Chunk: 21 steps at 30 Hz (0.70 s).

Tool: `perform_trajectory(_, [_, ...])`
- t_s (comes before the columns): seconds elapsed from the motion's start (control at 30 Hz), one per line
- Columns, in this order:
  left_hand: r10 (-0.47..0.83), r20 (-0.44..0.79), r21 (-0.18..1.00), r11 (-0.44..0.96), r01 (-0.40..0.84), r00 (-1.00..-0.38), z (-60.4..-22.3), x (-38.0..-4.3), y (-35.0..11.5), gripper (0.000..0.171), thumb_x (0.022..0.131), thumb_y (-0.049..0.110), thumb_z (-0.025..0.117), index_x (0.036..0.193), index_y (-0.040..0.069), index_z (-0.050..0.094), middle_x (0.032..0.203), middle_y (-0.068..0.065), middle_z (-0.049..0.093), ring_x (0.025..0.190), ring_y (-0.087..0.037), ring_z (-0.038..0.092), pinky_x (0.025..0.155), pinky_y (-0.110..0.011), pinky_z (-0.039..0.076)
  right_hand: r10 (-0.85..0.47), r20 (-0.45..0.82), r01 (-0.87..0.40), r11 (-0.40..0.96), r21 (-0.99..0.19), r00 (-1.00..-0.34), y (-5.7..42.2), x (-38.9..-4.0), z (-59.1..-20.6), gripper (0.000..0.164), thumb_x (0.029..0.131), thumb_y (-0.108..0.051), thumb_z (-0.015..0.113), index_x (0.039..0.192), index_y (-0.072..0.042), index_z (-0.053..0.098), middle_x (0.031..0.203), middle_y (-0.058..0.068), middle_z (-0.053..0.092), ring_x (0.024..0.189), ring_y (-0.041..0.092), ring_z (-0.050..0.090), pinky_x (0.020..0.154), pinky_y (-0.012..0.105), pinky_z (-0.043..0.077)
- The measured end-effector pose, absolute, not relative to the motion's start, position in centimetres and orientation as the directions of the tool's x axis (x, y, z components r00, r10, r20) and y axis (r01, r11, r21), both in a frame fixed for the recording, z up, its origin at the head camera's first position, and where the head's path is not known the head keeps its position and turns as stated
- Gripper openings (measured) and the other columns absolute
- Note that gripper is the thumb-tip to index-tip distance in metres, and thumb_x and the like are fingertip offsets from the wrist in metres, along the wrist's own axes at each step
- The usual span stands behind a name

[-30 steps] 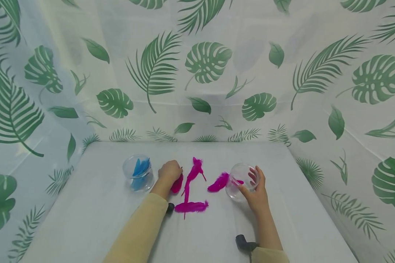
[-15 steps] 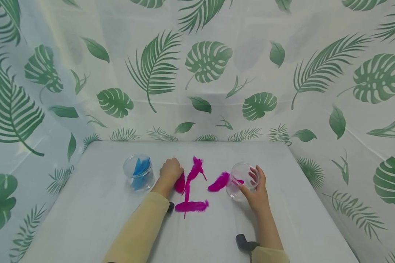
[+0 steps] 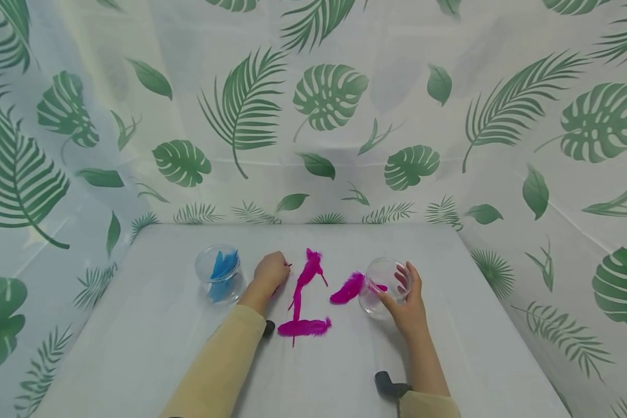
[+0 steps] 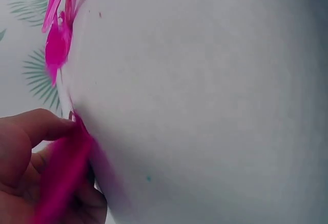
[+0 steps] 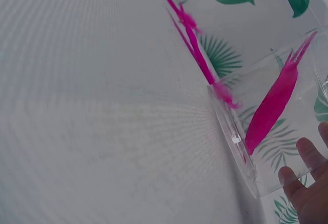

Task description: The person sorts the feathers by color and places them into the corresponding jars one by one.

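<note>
My left hand (image 3: 271, 271) pinches a magenta feather (image 4: 64, 172) between thumb and fingers, low over the white table. In the head view most of that feather is hidden behind the hand. To its right, magenta feathers lie in a line: a top one (image 3: 310, 270), one below it (image 3: 296, 305) and a crosswise one (image 3: 304, 328). My right hand (image 3: 410, 307) grips a clear plastic jar (image 3: 367, 303) by its right side. Inside this jar is a magenta feather (image 5: 274, 103). Another magenta feather (image 3: 348, 288) lies just left of the jar.
A second clear jar (image 3: 204, 284) with blue feathers (image 3: 223, 273) stands left of my left hand. Dark wrist camera parts (image 3: 389, 388) sit near my right sleeve. Leaf-printed cloth (image 3: 345, 174) rises behind and beside the white table (image 3: 345, 377).
My left hand shifts slightly right, then back left. The feather it pinches, visible earlier at the hand's right, is now mostly hidden by the hand. The right hand and jar stay in place.
</note>
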<state>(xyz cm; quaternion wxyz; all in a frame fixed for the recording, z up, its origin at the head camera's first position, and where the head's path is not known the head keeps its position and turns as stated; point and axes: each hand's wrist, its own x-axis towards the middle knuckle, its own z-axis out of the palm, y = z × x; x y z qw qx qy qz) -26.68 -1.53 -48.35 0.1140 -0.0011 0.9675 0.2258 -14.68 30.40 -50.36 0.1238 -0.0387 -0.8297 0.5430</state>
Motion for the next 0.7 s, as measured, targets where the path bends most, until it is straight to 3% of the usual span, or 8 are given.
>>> perform_trajectory(0.3, [0.093, -0.135, 0.691, 0.722, -0.026, -0.987, -47.9, -27.6, -1.6, 0.025, 0.097, 0.020, 0.058, 0.114, 0.007, 0.071, 0.119, -0.011, 0.070, 0.117, -0.029, 0.061, 0.103, -0.043, 0.049, 0.198, 0.163, -0.071, 0.405, -0.912, -0.967, 30.6, -14.8, -50.6, 0.102, 0.083, -0.028, 0.080, 0.155, -0.040, 0.010, 0.159, 0.002, 0.033, 0.147, 0.026, 0.033, 0.119, 0.051, 0.029])
perform_trajectory(0.5, [0.070, -0.074, 0.892, 0.451, -0.035, -0.995, -44.6, -27.9, -0.5, 0.026, 0.097, 0.028, 0.062, 0.116, 0.011, 0.068, 0.114, -0.009, 0.069, 0.106, -0.024, 0.063, 0.093, -0.040, 0.055, 0.204, 0.172, -0.077, 0.405, -0.911, -0.964, 30.7, -14.9, -50.6, 0.101, 0.083, -0.028, 0.080, 0.156, -0.037, 0.011, 0.158, 0.001, 0.034, 0.147, 0.026, 0.033, 0.119, 0.052, 0.029])
perform_trajectory(0.7, [0.101, -0.049, 0.980, 0.199, -0.028, -0.994, -41.4, -27.2, 1.6, 0.029, 0.095, 0.032, 0.066, 0.118, 0.014, 0.068, 0.109, -0.006, 0.070, 0.095, -0.020, 0.063, 0.083, -0.036, 0.057, 0.201, 0.143, -0.051, 0.404, -0.914, -0.969, 30.6, -14.8, -50.6, 0.103, 0.083, -0.030, 0.080, 0.157, -0.033, 0.009, 0.159, 0.001, 0.033, 0.147, 0.027, 0.032, 0.119, 0.054, 0.029])
